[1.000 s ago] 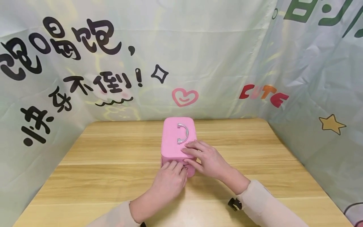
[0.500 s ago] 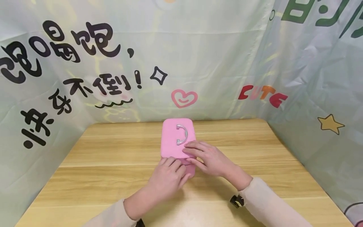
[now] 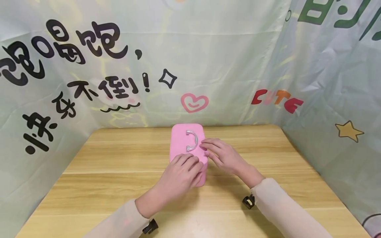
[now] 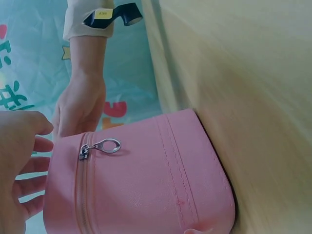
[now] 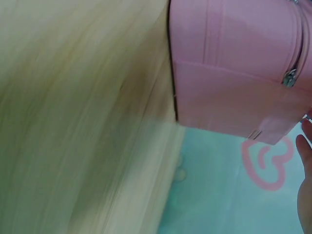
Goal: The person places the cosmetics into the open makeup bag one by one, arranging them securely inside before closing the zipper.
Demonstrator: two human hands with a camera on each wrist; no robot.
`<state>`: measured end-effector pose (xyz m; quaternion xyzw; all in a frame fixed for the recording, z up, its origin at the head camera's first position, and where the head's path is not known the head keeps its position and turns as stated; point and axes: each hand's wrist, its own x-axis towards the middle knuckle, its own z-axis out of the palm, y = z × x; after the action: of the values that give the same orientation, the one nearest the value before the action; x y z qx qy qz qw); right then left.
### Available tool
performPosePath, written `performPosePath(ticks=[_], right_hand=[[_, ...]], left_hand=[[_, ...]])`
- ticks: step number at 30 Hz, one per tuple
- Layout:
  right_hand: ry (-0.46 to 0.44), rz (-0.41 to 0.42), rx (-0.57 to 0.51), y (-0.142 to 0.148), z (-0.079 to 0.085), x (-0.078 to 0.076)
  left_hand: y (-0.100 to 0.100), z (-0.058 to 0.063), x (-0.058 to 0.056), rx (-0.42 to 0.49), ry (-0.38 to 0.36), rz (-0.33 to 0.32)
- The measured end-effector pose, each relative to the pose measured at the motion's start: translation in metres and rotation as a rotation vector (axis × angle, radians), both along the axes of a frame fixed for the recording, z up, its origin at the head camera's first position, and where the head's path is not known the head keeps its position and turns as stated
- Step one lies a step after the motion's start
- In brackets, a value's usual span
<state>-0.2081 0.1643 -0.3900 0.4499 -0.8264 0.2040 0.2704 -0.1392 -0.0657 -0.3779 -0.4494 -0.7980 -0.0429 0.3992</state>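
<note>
A pink zip-up case (image 3: pixel 186 140) with a silver handle (image 3: pixel 193 141) on its lid stands near the back of the table. My left hand (image 3: pixel 180 172) rests over the near end of the lid, fingers loosely bent. In the left wrist view, the fingers of that hand (image 4: pixel 19 170) lie along the lid's edge, and a silver zipper pull (image 4: pixel 108 145) hangs free on the case's side. My right hand (image 3: pixel 224 157) is at the lid's right edge, fingertips on or just beside it. A second zipper slider (image 5: pixel 290 78) shows in the right wrist view.
The wooden table (image 3: pixel 119 185) spreads around the case on the sides and front. A printed cloth (image 3: pixel 226 66) hangs behind the table and along both its sides. Black camera mounts (image 3: pixel 248 201) sit on both wrists.
My left hand has moved from the zipper on the case's front up onto the lid's near end. The right hand has shifted back along the lid's right edge. The case has barely moved.
</note>
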Motion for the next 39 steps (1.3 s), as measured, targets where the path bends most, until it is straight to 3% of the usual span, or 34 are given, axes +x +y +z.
performPosePath(ticks=[12,24,32,39], right_hand=[[0.002,0.009,0.001,0.003,-0.008,-0.003],[0.062,0.025,-0.004,0.002,-0.011,0.008],[0.070,0.024,0.000,0.001,-0.011,0.018],[0.152,0.089,-0.051,-0.002,-0.012,0.022]], left_hand=[[-0.006,-0.009,-0.006,-0.051,-0.032,0.003],[-0.026,-0.012,-0.009,-0.008,-0.043,-0.067],[-0.040,-0.013,-0.012,0.055,-0.105,-0.091],[-0.046,-0.011,-0.012,0.091,-0.187,-0.073]])
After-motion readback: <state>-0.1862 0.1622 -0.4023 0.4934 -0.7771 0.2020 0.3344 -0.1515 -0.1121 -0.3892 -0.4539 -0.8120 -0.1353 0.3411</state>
